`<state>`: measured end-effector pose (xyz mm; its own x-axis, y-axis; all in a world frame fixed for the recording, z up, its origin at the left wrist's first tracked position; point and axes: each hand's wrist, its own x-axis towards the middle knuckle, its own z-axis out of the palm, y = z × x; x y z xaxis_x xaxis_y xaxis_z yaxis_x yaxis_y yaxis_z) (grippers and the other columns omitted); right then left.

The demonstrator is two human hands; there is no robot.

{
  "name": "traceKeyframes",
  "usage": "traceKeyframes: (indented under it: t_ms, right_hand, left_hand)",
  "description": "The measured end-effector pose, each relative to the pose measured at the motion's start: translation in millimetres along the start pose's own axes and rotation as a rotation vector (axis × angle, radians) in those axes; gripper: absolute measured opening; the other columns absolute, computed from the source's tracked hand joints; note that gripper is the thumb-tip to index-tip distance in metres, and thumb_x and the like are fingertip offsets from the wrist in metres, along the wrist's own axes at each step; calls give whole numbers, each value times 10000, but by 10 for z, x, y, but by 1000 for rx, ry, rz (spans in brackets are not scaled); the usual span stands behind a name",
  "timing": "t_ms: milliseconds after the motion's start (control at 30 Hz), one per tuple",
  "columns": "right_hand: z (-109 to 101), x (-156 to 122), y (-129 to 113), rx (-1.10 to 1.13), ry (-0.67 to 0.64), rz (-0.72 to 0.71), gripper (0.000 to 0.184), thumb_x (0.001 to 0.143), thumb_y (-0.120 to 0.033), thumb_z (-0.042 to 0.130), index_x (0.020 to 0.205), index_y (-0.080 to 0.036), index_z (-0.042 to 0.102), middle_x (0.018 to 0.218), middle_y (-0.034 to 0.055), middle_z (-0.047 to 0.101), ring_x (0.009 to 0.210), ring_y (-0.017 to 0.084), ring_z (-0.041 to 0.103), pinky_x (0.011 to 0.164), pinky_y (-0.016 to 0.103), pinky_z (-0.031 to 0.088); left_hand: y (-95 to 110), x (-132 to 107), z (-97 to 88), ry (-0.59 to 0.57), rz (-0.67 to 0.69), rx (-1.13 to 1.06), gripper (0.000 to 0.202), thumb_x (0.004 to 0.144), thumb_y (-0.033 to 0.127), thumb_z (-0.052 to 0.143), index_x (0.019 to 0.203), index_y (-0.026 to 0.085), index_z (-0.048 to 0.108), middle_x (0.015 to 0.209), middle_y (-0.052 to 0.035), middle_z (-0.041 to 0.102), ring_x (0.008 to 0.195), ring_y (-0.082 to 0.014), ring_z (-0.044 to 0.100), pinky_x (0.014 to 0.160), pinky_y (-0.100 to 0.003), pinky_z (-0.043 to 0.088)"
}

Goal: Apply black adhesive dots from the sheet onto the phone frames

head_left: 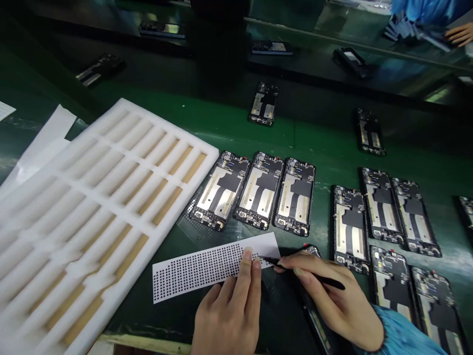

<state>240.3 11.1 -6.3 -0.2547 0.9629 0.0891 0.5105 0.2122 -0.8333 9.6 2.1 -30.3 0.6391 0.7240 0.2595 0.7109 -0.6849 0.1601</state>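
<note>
My left hand (pixel 229 310) rests at the near edge of a white backing sheet with rows of small black adhesive dots (pixel 199 268), its fingertips pinning the sheet down. My right hand (pixel 325 301) grips slim black tweezers (pixel 318 276), whose tips reach the sheet's right part beside my left fingertips. Under my right hand lies a phone mid-frame (pixel 314 296), mostly hidden. Several more phone mid-frames with gold and silver foil, such as one (pixel 258 191), lie in rows just beyond the sheet.
A white foam tray (pixel 111 197) with tan-bottomed slots fills the left side of the green workbench (pixel 325 133). Across a dark gap at the top right, a hand in a blue sleeve (pixel 458 34) works near further phone frames and a stack of sheets.
</note>
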Motion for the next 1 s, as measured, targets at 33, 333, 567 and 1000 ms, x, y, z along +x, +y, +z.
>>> traceKeyframes:
  t_ms: [33, 333, 567, 1000]
  right_hand:
    - [2, 2, 6, 12, -2, 12, 317, 997, -110, 526, 1236, -251, 678, 1051, 32, 794, 961, 145, 755, 889, 191, 578]
    - [68, -6, -34, 47, 105, 36, 295, 995, -116, 541, 1208, -235, 707, 1019, 33, 810, 915, 136, 778, 851, 175, 591]
    - [84, -13, -31, 53, 192, 70, 244, 1020, -162, 525, 1138, -193, 736, 938, 47, 819, 861, 159, 797, 793, 187, 625]
    - [-150, -332, 39, -45, 362, 227, 468, 1061, -389, 509, 742, -206, 799, 835, 61, 815, 705, 143, 791, 684, 132, 627]
  left_hand:
    - [-1, -2, -4, -3, -1, -2, 555, 818, -53, 427, 1338, 13, 606, 1373, -236, 641, 800, -182, 725, 621, -291, 601]
    - [0, -21, -10, -36, -31, 3, 481, 915, 25, 473, 1381, 56, 585, 1437, -209, 598, 856, -188, 724, 655, -313, 601]
    - [-7, -7, -18, 1, -45, 17, 459, 917, 31, 479, 1343, 93, 637, 1422, -158, 626, 828, -182, 720, 640, -318, 591]
    - [93, -26, -80, 2, -66, -17, 523, 932, 23, 475, 1441, 116, 549, 1531, -151, 524, 967, -211, 696, 720, -352, 584]
